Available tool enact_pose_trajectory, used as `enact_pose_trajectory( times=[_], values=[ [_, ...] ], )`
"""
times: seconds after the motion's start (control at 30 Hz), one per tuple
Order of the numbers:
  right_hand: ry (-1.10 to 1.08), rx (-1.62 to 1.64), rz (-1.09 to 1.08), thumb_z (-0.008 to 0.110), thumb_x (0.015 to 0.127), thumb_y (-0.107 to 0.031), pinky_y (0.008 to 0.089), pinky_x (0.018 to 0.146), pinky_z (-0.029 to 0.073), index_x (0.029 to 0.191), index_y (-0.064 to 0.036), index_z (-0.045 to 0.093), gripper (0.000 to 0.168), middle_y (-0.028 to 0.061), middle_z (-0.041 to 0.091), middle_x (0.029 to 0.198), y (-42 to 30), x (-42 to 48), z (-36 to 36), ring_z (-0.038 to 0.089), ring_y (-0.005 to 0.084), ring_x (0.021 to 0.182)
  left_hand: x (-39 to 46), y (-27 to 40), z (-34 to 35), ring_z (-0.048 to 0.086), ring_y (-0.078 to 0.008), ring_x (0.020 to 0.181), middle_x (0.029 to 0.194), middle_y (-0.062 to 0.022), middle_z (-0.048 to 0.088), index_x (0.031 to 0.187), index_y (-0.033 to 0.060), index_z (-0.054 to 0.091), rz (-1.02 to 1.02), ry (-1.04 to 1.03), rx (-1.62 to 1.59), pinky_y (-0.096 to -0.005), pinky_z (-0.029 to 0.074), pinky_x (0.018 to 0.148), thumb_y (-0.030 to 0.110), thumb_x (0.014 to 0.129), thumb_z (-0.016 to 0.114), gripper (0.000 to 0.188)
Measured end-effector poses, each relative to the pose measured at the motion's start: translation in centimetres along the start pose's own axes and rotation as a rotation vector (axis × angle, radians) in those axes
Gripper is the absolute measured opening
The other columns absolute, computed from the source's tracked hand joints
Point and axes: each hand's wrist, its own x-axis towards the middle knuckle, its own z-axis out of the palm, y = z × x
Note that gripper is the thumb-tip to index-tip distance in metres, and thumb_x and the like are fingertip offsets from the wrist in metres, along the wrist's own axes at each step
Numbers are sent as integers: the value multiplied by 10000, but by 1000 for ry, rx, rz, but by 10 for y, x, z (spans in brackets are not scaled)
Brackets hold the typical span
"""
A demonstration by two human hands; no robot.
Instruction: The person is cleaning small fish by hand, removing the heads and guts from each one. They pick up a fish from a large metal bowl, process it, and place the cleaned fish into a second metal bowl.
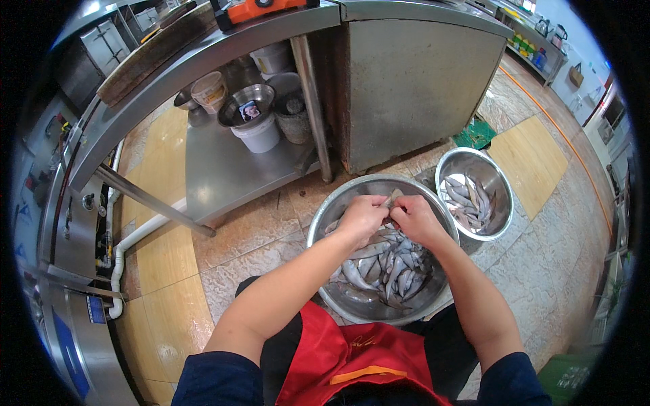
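A large metal basin stands on the floor in front of me, holding many small silvery fish. Over its far half, my left hand and my right hand meet around one small fish. Fingers of both hands pinch it, and they hide most of its body. A bit of red shows between the hands. To the right of the basin sits a smaller metal bowl with several fish lying in it.
Ahead is a steel table whose lower shelf carries a white bucket and a metal bowl with a phone in it. A steel cabinet stands beside it. An orange hose crosses the floor at right. A table leg rises beyond the basin.
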Motion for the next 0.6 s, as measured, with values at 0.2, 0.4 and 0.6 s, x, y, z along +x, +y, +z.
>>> enact_pose_trajectory(
  times=[0.2,0.4,0.6],
  values=[
    [53,-33,-2,592,833,-162,401,613,513,770,53,649,231,194,648,657,-2,-1,11,657,290,621,5,3,-8,687,-181,882,1014,-109,707,1097,-55,673,-96,-28,-50,-302,575,811,22,948,623,175],
    [121,77,26,577,850,-141,364,562,500,741,59,637,236,151,656,630,9,2,17,625,235,554,8,13,-10,707,-252,870,1030,-146,703,1131,-67,654,-166,-28,-214,-348,593,806,-36,924,599,217],
    [39,825,234,548,914,-70,268,509,421,721,-35,585,199,36,571,636,11,0,14,561,147,563,6,20,-18,681,-206,824,989,-129,696,1199,-58,630,-215,0,-209,-324,566,743,-39,894,630,306]
  ],
)
